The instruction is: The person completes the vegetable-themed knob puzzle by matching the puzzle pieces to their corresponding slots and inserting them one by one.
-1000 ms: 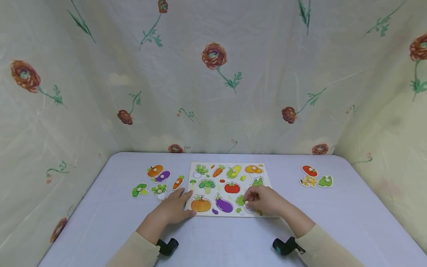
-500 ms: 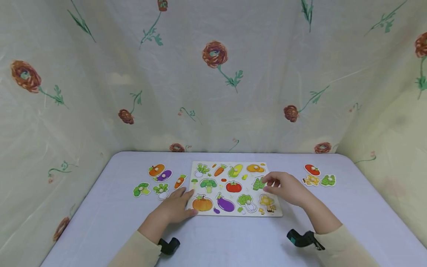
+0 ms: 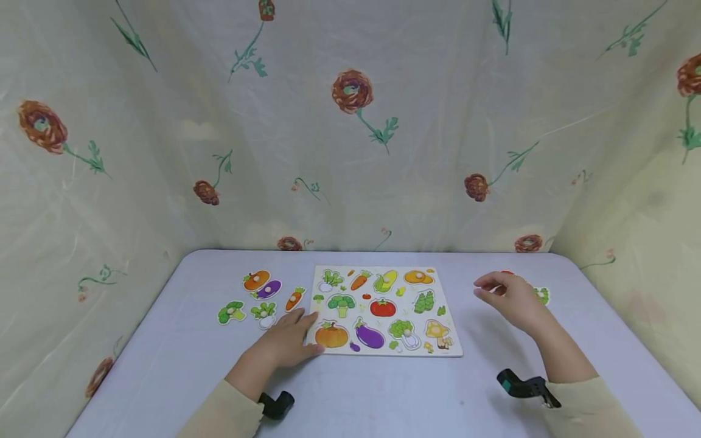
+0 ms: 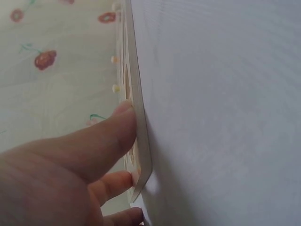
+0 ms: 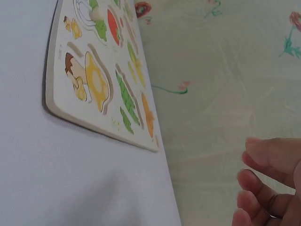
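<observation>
A white vegetable puzzle board (image 3: pixel 454 348) lies flat on the table, with printed recesses and knobbed pieces. My left hand (image 3: pixel 287 339) rests at its near left corner; in the left wrist view the thumb (image 4: pixel 110 134) presses on the board's edge. A bok choy piece (image 3: pixel 401 329) sits over its outline at the lower right, slightly askew. Corn (image 3: pixel 386 280) and potato (image 3: pixel 418 277) pieces are in their places along the back. My right hand (image 3: pixel 512 301) hovers right of the board, fingers loosely bent and holding nothing. It partly covers the tomato piece (image 3: pixel 507 272) and a green piece (image 3: pixel 542 295).
Left of the board lie loose pieces: a pumpkin (image 3: pixel 255 280), an eggplant (image 3: pixel 269 289), a carrot (image 3: pixel 294 298), a broccoli (image 3: pixel 231 312) and a white radish (image 3: pixel 265 313). A flowered curtain (image 3: pixel 427 182) hangs behind the white table (image 3: pixel 378 395).
My right hand has left the bok choy piece and moved right, past the board, to over the loose pieces there. The left hand stays at the board's corner.
</observation>
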`<move>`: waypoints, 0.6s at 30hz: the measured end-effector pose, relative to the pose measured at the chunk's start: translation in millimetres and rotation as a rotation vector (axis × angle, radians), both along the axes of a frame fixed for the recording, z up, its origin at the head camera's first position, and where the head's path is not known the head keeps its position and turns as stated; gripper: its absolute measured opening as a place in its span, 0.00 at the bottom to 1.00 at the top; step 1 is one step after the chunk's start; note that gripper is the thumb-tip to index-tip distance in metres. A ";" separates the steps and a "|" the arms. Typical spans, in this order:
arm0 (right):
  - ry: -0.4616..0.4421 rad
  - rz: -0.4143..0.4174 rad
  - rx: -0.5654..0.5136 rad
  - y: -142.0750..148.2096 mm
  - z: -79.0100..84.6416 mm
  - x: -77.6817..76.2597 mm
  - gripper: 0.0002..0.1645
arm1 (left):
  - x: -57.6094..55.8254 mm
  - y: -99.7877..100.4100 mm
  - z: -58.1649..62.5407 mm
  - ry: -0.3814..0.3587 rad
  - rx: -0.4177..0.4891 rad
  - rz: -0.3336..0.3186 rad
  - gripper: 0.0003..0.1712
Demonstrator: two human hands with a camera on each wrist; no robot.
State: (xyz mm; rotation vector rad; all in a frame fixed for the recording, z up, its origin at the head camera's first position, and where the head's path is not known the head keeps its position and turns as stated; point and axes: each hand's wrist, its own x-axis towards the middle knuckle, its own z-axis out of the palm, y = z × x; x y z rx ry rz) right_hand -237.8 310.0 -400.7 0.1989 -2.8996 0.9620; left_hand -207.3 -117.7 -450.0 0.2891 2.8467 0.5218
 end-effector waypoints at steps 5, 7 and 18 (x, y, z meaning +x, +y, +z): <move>0.043 -0.070 -0.002 21.8 -10.5 -4.8 0.19 | 0.4 0.7 0.5 0.001 0.001 0.003 0.43; 0.066 -0.091 0.004 29.5 -15.1 -7.4 0.19 | 0.2 0.9 0.4 0.001 -0.002 0.005 0.43; 0.095 -0.153 -0.013 57.5 -33.6 -17.2 0.18 | -0.1 0.7 -1.0 -0.003 -0.005 0.013 0.43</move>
